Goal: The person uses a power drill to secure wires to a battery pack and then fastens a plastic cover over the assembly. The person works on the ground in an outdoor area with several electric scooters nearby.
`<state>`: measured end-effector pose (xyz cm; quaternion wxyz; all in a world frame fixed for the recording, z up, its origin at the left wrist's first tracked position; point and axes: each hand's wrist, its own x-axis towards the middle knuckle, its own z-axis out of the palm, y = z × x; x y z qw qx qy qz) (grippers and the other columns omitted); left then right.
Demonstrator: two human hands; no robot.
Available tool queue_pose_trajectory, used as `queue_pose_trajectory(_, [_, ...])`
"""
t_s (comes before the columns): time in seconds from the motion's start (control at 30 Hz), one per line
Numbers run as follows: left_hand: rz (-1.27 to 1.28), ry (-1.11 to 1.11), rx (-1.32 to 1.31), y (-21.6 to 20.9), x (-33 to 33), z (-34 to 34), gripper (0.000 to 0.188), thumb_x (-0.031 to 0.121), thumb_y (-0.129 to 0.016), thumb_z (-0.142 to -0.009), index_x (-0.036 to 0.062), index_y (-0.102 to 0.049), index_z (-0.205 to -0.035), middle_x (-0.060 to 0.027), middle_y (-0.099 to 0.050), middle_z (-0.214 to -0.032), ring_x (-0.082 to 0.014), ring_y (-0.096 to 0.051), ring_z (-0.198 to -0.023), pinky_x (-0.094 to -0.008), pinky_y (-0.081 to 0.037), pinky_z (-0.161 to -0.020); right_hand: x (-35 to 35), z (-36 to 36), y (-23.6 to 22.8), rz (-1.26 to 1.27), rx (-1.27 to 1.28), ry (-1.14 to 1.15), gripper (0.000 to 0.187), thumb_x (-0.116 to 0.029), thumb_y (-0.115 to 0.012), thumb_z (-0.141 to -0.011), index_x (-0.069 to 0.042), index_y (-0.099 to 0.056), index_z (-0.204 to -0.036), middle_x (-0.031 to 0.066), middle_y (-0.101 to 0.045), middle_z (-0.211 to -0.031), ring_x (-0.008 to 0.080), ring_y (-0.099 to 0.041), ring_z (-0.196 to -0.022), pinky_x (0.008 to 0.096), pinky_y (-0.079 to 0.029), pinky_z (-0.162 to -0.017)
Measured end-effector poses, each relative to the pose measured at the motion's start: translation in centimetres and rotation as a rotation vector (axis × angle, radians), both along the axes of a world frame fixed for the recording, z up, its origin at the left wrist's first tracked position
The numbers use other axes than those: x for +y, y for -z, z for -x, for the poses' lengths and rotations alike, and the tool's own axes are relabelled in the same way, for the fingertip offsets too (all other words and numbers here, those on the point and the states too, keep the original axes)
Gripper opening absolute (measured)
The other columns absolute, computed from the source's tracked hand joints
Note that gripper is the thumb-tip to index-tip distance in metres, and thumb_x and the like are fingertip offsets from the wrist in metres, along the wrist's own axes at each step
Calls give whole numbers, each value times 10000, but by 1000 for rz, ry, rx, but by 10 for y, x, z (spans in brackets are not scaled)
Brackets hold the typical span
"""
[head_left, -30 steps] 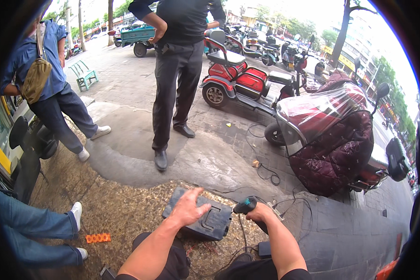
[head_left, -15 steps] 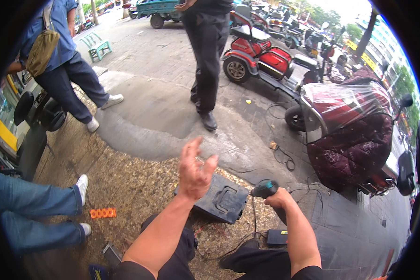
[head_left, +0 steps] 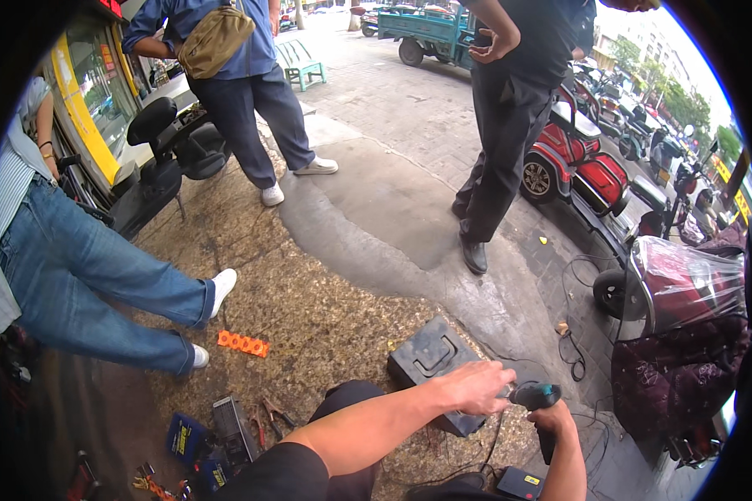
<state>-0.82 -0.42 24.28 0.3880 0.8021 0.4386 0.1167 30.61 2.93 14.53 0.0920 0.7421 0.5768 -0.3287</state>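
My right hand [head_left: 557, 417] is wrapped round the grip of a black and teal cordless drill [head_left: 536, 394], its front end facing left. My left hand [head_left: 475, 388] reaches across over the black box, its fingers closed around the drill's front end. Any bit there is too small to make out. Below my left hand sits the black box [head_left: 430, 351], with a folded handle on its lid. A small black pack with a yellow label [head_left: 520, 483] lies on the ground near my right forearm.
An orange strip with round holes [head_left: 243, 343], clamps with red handles [head_left: 267, 417] and blue boxes [head_left: 185, 436] lie at left. Bystanders stand left and ahead. Dark cables [head_left: 578, 359] run over the ground at right, beside a scooter under a maroon quilted cover [head_left: 677, 376].
My left hand has come down from its raised, spread position to the front of the drill. My right hand still holds the drill. The view has swung left.
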Motion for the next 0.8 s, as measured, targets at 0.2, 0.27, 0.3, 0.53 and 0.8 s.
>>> queue_pose_trajectory(0.2, [-87,-12,52,7,2,6,529,368,-645,-871,48,-548,-1281,-215,-594,-1176,-382,-575,-1132,-451,-468,-983,-8,3,0,-150,-26,-172,396,-261,-805,-693,-88,-716,-1038,178,-719,-1008,330,-677,-993,414,-536,-841])
queue_pose_trajectory(0.27, [-134,-69,30,12,2,6,533,354,-651,-878,47,-547,-1301,-215,-590,-1237,-376,-552,-1191,-434,-450,-1017,-10,3,-6,-69,19,-56,366,-265,-763,-694,-85,-717,-1010,172,-720,-997,324,-677,-1000,416,-538,-834])
queue_pose_trajectory(0.3, [-141,-103,52,14,3,6,534,347,-656,-880,43,-549,-1307,-216,-583,-1271,-370,-543,-1216,-426,-443,-1030,-9,5,-9,-24,-67,38,405,-225,-765,-680,-23,-694,-1023,208,-718,-970,296,-688,-923,376,-536,-817])
queue_pose_trajectory(0.53, [-96,-184,1,2,6,6,503,287,-703,-859,30,-591,-1276,-202,-618,-1218,-369,-586,-1147,-426,-465,-986,-6,17,-29,-26,-44,-54,448,-246,-747,-632,-64,-693,-1037,202,-715,-991,340,-684,-960,407,-538,-824])
queue_pose_trajectory(0.8, [-115,-190,8,7,4,6,492,267,-717,-851,14,-600,-1256,-198,-627,-1188,-363,-597,-1112,-419,-470,-964,-10,24,-41,14,-48,2,407,-216,-700,-651,-52,-698,-1023,187,-708,-1040,326,-670,-1009,397,-531,-850])
